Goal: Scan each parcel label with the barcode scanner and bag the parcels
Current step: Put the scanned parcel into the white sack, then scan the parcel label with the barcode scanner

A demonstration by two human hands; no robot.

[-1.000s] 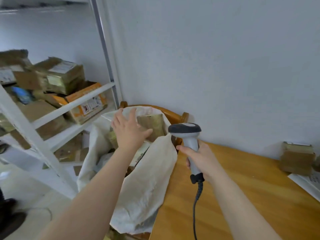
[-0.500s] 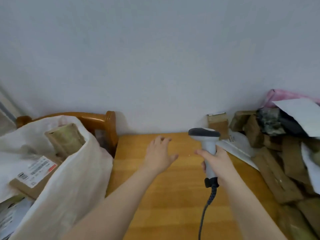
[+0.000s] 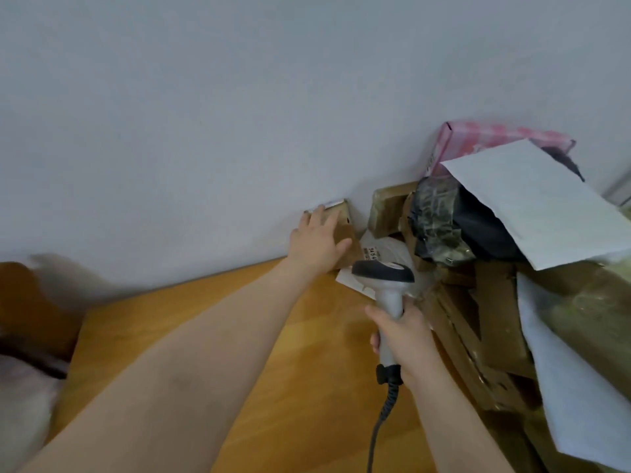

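Note:
A small brown cardboard parcel [image 3: 345, 222] stands against the wall at the back of the wooden table [image 3: 239, 336]. My left hand [image 3: 317, 244] lies flat on its front, fingers straight and reaching its top edge, thumb spread to the right. My right hand [image 3: 406, 339] grips the handle of the grey barcode scanner [image 3: 382, 273], held upright just right of that parcel, its dark head over a white mailer [image 3: 387, 250] with a printed label. The scanner's coiled cable hangs down toward me.
A pile of brown parcels [image 3: 478, 322] fills the table's right side, topped by a large white envelope [image 3: 532, 203], a dark camouflage bag [image 3: 440, 220] and a pink box [image 3: 478, 138]. The white sack [image 3: 20, 397] and wooden chair [image 3: 20, 295] show blurred at the far left.
My view swung right from the sack toward the parcel pile. My left hand left the sack, crossed the table and landed on the small brown parcel. The scanner stayed in my right hand.

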